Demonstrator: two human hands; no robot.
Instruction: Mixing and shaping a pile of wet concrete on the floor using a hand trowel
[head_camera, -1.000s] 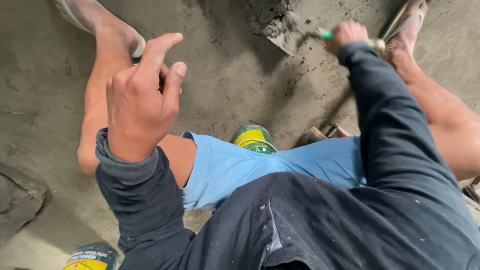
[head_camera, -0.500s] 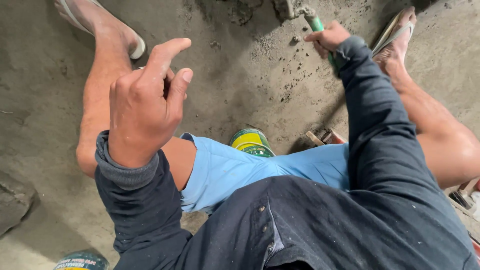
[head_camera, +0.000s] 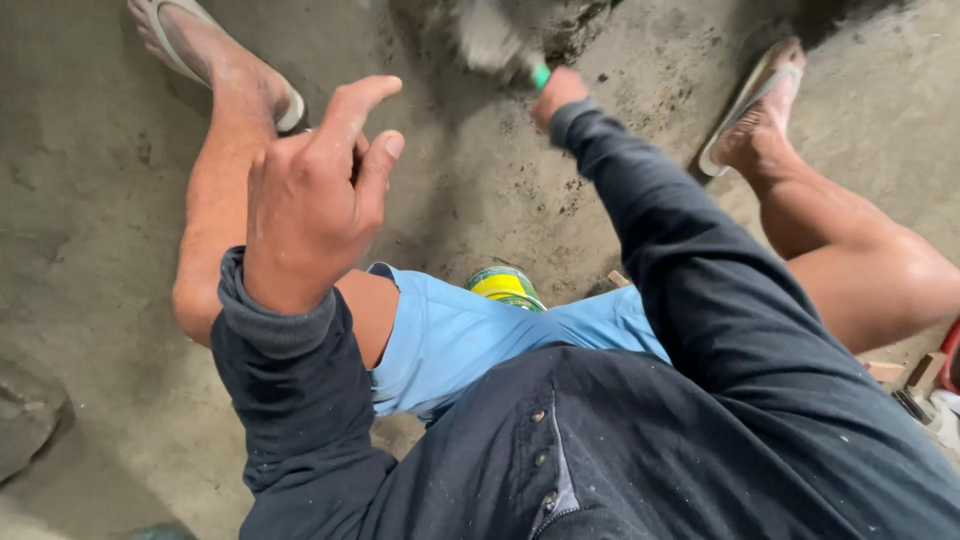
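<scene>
My right hand (head_camera: 556, 93) reaches out to the far middle of the floor and grips the green handle of a trowel (head_camera: 497, 45), whose grey blade is blurred and lies on a patch of wet mortar (head_camera: 560, 20). My left hand (head_camera: 315, 195) hovers over my left knee, holding nothing, with the fingers loosely curled and the forefinger and thumb apart. I am seated low, in light blue shorts and a dark long-sleeved jacket, legs spread.
A green and yellow can (head_camera: 503, 286) stands under me between my legs. My feet in flip-flops (head_camera: 745, 105) rest on the rough grey cement floor (head_camera: 90, 200). Wood offcuts and a red object (head_camera: 925, 370) lie at the right edge.
My right hand has swung the trowel leftwards and farther out, from the right foot towards the mortar patch at the top middle. The left hand stays raised, almost unmoved.
</scene>
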